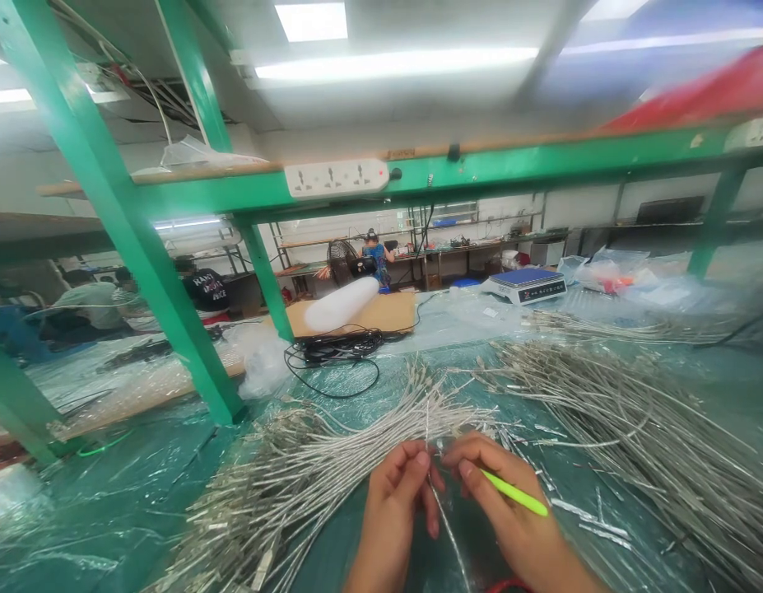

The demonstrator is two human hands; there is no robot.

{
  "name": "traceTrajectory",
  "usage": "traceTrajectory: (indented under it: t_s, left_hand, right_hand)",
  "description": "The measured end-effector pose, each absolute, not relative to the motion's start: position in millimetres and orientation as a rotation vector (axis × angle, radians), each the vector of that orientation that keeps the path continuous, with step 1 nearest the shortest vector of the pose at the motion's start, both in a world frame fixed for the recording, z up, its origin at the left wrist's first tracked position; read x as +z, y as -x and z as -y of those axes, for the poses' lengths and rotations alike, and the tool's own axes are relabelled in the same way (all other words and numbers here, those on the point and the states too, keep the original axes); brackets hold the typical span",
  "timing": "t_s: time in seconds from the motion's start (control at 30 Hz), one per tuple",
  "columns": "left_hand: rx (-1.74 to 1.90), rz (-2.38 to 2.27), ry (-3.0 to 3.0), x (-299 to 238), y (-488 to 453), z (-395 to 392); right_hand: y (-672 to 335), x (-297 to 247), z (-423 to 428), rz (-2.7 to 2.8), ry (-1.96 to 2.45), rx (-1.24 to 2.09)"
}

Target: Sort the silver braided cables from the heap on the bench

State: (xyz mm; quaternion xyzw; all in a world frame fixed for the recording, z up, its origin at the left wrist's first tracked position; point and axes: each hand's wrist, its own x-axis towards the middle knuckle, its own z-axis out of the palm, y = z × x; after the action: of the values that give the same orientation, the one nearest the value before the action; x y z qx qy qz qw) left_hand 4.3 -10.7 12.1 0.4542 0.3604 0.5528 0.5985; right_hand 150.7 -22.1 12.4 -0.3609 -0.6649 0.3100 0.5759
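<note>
Fingers [419,461] of the left hand [394,492] pinched a thin silvery cable [448,531] above the tabletop [134,511]; the right hand [503,473] gripped a lime-green pen-like tool [518,495]. Cable looked light, springy, perhaps slick; best held close beside the tool.

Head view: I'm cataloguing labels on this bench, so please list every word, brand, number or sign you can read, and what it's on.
None can be quoted with certainty.
Black shirt, on a person in the background: white lettering, too blurred to read reliably.
Scale: markings on its front panel, too small to read.
White power strip: no readable lettering.
</note>
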Motion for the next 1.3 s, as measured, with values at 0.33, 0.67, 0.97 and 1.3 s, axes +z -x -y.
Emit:
traceTrajectory:
  t_s: [0.33,0.67,0.97,1.3]
  left_hand:
    - [1.274,-0.845,-1.077,11.3,-3.9,10.7]
    - [1.275,-0.862,-1.112,8.3,-3.1,7.8]
    - [1.231,-0.856,-1.165,-1.9,-1.1,4.0]
    - [1.28,-0.837,-1.081,6.5,-3.0,8.7]
  right_hand:
    - [-149.0,15.8,24.5,1.571,0.836,0.719]
    - [-148.3,11.2,21.4,1.622,0.797,0.65]
    - [-149.4,16.3,24.2,1.65,0.743,0.635]
    - [-149.9,13.2,25.0,1.659,0.752,0.614]
